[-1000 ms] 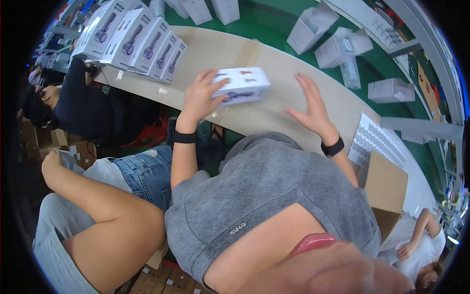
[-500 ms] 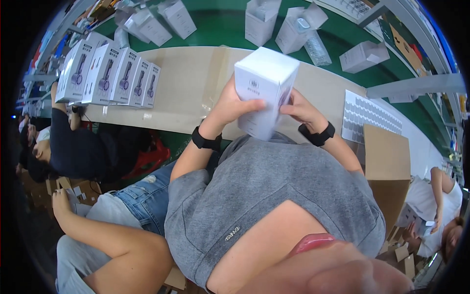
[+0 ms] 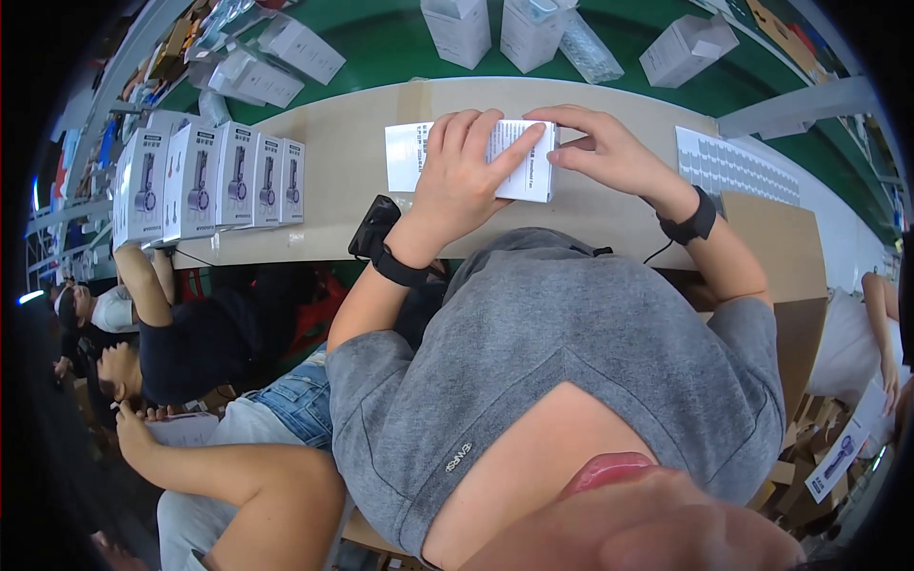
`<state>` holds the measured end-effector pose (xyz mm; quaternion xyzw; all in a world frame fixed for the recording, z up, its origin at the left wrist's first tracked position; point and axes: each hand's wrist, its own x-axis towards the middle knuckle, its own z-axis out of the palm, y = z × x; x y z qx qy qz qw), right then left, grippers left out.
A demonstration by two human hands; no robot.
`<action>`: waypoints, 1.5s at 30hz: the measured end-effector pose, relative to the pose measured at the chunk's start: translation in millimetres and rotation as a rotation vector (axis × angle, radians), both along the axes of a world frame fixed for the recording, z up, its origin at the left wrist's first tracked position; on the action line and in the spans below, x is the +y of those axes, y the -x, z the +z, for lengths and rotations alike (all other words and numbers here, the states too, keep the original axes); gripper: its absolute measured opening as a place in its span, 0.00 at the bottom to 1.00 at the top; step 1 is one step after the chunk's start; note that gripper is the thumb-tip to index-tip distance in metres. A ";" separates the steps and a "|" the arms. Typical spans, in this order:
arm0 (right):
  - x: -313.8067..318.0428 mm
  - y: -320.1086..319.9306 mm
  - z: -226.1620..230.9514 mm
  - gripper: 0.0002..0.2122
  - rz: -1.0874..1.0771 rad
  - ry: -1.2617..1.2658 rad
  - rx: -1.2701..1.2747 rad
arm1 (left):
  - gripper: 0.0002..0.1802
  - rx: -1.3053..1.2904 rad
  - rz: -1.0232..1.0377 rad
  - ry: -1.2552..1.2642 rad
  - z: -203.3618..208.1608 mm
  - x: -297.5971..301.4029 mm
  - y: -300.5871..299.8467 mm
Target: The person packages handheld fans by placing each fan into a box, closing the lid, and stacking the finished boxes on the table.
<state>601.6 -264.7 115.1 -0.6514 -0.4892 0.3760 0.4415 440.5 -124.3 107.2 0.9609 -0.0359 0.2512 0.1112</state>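
A white product box (image 3: 526,179) with dark print lies on its side on the beige tabletop, its long side running left to right. My left hand (image 3: 457,176) is laid across its top, fingers curled over the far edge, and covers its middle. At the box's right end, my right hand (image 3: 609,152) holds the edge, with the forefinger along the far corner and the thumb on the end face. A black band is around each wrist.
Several white boxes picturing a handheld fan (image 3: 197,181) stand in a row at left. Open white boxes (image 3: 455,33) and a bubble-wrap pouch (image 3: 587,48) are on the green surface behind. At right are a label sheet (image 3: 738,164) and a cardboard carton (image 3: 776,228). Co-workers sit on both sides.
The box was upright and tilted in both hands; now it lies on its side on the table. My left hand has moved over its top, my right hand to its right end.
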 end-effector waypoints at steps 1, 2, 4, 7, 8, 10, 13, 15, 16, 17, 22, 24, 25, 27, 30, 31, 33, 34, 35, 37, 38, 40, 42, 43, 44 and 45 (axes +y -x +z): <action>0.3 -2.5 -4.5 0.22 0.028 0.001 0.032 | 0.43 0.019 -0.013 -0.015 0.0 -0.1 -0.4; 0.5 -3.5 -7.5 0.21 0.058 0.001 0.066 | 0.43 0.023 -0.021 -0.017 0.2 0.6 0.1; -1.1 -3.9 -10.1 0.21 0.052 0.002 0.100 | 0.43 0.045 -0.029 -0.012 0.2 2.5 1.5; -1.9 -3.1 -13.1 0.22 0.057 0.006 0.160 | 0.43 0.063 -0.034 -0.020 -0.3 1.2 1.3; -1.5 -1.1 -16.2 0.22 0.033 -0.007 0.145 | 0.44 0.072 -0.038 -0.032 0.1 0.3 0.3; -0.5 3.4 -20.7 0.21 -0.016 -0.032 0.114 | 0.44 0.086 -0.051 -0.046 0.7 0.5 0.3; 1.6 10.1 -19.3 0.21 -0.048 0.016 0.264 | 0.45 0.097 -0.004 -0.007 -1.0 1.8 3.9; 2.5 13.1 -19.5 0.20 -0.064 0.037 0.338 | 0.44 0.123 -0.022 -0.041 -1.4 2.3 5.1; 2.6 14.5 -19.9 0.20 -0.058 0.060 0.284 | 0.44 0.147 -0.035 -0.074 -1.7 2.3 5.9; 2.7 15.1 -20.3 0.20 -0.051 0.081 0.230 | 0.43 0.170 -0.047 -0.108 -1.8 2.3 6.3; -8.5 25.0 -17.8 0.15 -0.124 -0.101 0.015 | 0.41 0.092 -0.074 -0.136 -7.1 2.2 11.9; -19.9 26.2 -9.0 0.17 -0.120 -0.088 0.067 | 0.42 0.021 -0.085 -0.145 -9.2 0.0 12.3; -26.8 24.4 -2.8 0.19 -0.117 -0.077 0.117 | 0.42 -0.015 -0.091 -0.148 -10.8 -0.4 12.2; -37.8 16.0 6.3 0.21 -0.104 -0.060 0.165 | 0.43 -0.004 -0.077 0.076 -20.1 5.7 12.2; -50.7 9.7 13.2 0.22 -0.293 -0.157 0.387 | 0.47 0.023 -0.060 0.519 -41.8 10.6 11.6; -47.1 16.7 12.1 0.22 -0.292 -0.154 0.391 | 0.49 -0.013 -0.052 0.555 -49.9 4.4 7.9; -25.7 41.5 7.4 0.23 -0.509 -0.279 -0.059 | 0.52 -0.090 -0.044 0.622 -65.6 -8.3 -2.5; -22.4 44.0 4.8 0.23 -0.555 -0.314 -0.172 | 0.52 -0.091 -0.043 0.619 -73.7 -15.2 -5.3; -19.2 45.8 1.8 0.23 -0.610 -0.344 -0.289 | 0.52 -0.139 -0.002 0.706 -83.5 -23.3 -9.2; -16.9 30.3 -8.9 0.24 -0.567 -0.414 -0.036 | 0.52 -0.239 0.087 0.872 -96.3 -30.3 -16.4; -17.2 22.4 -11.8 0.25 -0.541 -0.438 0.089 | 0.52 -0.244 0.091 0.874 -95.7 -28.9 -17.4; -14.4 3.9 -14.8 0.24 -0.475 -0.369 0.157 | 0.46 -0.090 0.016 0.968 -92.0 -20.0 -16.7; -14.4 -5.1 -18.1 0.23 -0.362 -0.229 0.304 | 0.43 -0.003 -0.016 1.018 -80.1 -19.2 -15.4; -15.8 -5.5 -19.8 0.23 -0.359 -0.225 0.310 | 0.35 0.025 0.016 0.858 -72.7 -19.1 -17.1; -14.2 -8.4 -20.7 0.22 -0.440 -0.254 0.110 | 0.27 0.047 0.051 0.697 -62.4 -17.1 -21.5; -12.8 -10.6 -21.2 0.22 -0.518 -0.283 -0.092 | 0.20 0.069 0.084 0.535 -57.9 -15.2 -23.8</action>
